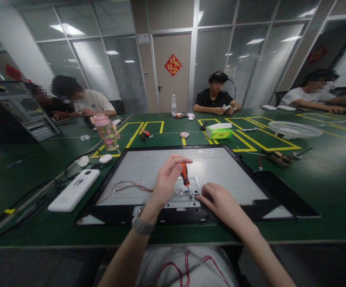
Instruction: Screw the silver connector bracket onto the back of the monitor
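Observation:
A flat display panel [125,167] with a black frame lies back side up in front of me. My left hand [167,177] is closed around the handle of an orange and black screwdriver [185,175], held nearly upright. Its shaft points down at a small metal bracket [195,184] with connectors near the panel's front edge. My right hand [220,201] rests on the panel just right of the bracket, fingers curled, fingertips close to the screwdriver's tip. Whatever they pinch is too small to make out. A thin cable bundle [133,183] runs left from the bracket.
A white power bank [74,190] and black cables [20,211] lie left, near a pink-lidded bottle [106,133]. On the right are a black phone-like slab [286,193], a tape measure-like tool [280,158] and a white fan grille [295,129]. Tissues [219,131] stand behind; people sit across.

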Action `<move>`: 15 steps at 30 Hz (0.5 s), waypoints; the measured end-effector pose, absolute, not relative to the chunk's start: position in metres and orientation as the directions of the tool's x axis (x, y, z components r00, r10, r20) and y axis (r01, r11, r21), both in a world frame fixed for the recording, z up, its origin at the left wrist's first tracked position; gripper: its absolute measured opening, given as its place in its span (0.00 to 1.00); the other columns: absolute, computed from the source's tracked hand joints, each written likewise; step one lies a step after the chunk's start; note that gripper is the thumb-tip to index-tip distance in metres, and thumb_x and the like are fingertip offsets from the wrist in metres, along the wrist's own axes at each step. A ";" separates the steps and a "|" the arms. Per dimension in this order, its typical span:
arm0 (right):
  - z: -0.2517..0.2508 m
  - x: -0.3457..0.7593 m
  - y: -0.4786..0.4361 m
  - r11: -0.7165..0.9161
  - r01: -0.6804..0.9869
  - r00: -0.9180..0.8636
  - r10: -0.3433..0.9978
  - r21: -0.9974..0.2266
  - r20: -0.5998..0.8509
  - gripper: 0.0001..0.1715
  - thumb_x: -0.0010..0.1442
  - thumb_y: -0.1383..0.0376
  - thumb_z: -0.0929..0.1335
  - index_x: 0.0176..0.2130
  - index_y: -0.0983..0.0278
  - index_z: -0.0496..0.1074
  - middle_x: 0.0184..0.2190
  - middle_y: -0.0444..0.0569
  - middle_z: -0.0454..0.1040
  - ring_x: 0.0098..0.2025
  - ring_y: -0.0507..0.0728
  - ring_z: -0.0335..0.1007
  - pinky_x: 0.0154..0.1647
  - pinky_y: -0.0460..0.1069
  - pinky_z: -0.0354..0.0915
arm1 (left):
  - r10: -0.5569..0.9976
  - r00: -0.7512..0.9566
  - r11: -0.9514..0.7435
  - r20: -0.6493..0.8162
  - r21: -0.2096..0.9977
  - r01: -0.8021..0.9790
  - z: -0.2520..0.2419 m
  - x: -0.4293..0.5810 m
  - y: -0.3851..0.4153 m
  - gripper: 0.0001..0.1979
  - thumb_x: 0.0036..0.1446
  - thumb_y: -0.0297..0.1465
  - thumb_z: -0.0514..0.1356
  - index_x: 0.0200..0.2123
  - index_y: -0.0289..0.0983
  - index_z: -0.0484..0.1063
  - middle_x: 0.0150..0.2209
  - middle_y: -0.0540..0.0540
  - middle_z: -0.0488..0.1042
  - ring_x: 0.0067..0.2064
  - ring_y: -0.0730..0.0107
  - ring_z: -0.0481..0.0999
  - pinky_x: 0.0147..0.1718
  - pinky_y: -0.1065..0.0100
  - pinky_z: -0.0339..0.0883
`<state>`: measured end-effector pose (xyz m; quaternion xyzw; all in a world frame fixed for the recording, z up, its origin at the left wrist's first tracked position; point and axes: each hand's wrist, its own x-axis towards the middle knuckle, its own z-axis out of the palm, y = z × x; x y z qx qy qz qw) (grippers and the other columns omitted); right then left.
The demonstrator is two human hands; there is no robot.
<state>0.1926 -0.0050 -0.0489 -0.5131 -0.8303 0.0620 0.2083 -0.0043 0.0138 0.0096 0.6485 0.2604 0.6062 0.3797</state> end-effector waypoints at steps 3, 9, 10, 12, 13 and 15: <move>-0.049 0.193 -0.005 0.467 0.827 -0.389 0.878 -0.314 0.280 0.11 0.65 0.61 0.67 0.32 0.63 0.67 0.31 0.48 0.72 0.35 0.59 0.71 0.36 0.51 0.64 | 0.790 0.139 -0.587 0.597 0.802 -0.108 0.010 -0.005 0.014 0.11 0.63 0.37 0.59 0.40 0.38 0.79 0.37 0.46 0.71 0.39 0.70 0.72 0.40 0.70 0.67; -0.050 0.192 -0.004 0.468 0.830 -0.390 0.876 -0.303 0.284 0.11 0.65 0.60 0.67 0.32 0.63 0.67 0.31 0.48 0.73 0.35 0.59 0.71 0.36 0.50 0.65 | 0.852 0.232 -0.383 0.468 0.862 -0.332 0.007 -0.004 0.014 0.17 0.66 0.39 0.54 0.49 0.37 0.75 0.42 0.41 0.78 0.41 0.66 0.77 0.44 0.63 0.70; -0.050 0.192 -0.004 0.468 0.830 -0.391 0.876 -0.302 0.283 0.11 0.65 0.60 0.68 0.32 0.63 0.67 0.31 0.48 0.73 0.35 0.59 0.71 0.36 0.50 0.65 | 0.854 0.236 -0.372 0.464 0.861 -0.347 0.008 -0.004 0.014 0.16 0.65 0.39 0.55 0.49 0.37 0.75 0.42 0.41 0.78 0.40 0.65 0.77 0.44 0.63 0.70; -0.051 0.193 -0.004 0.467 0.831 -0.389 0.877 -0.303 0.283 0.11 0.65 0.60 0.67 0.32 0.63 0.67 0.31 0.48 0.73 0.34 0.59 0.71 0.36 0.51 0.65 | 0.847 0.203 -0.413 0.491 0.849 -0.328 0.010 -0.003 0.014 0.14 0.61 0.37 0.61 0.46 0.38 0.77 0.39 0.42 0.77 0.39 0.67 0.77 0.42 0.64 0.71; -0.051 0.193 -0.003 0.467 0.830 -0.390 0.877 -0.304 0.282 0.11 0.65 0.60 0.67 0.32 0.63 0.67 0.31 0.48 0.72 0.34 0.59 0.71 0.36 0.51 0.65 | 0.837 0.161 -0.465 0.523 0.835 -0.295 0.011 -0.002 0.014 0.11 0.57 0.35 0.64 0.43 0.38 0.79 0.38 0.44 0.76 0.38 0.68 0.76 0.41 0.66 0.71; -0.052 0.193 -0.003 0.468 0.828 -0.391 0.876 -0.307 0.282 0.11 0.65 0.60 0.67 0.32 0.63 0.67 0.31 0.48 0.72 0.34 0.59 0.71 0.36 0.51 0.65 | 0.800 0.062 -0.576 0.597 0.792 -0.203 0.011 -0.002 0.015 0.08 0.49 0.31 0.70 0.35 0.39 0.81 0.35 0.47 0.73 0.37 0.72 0.74 0.38 0.71 0.70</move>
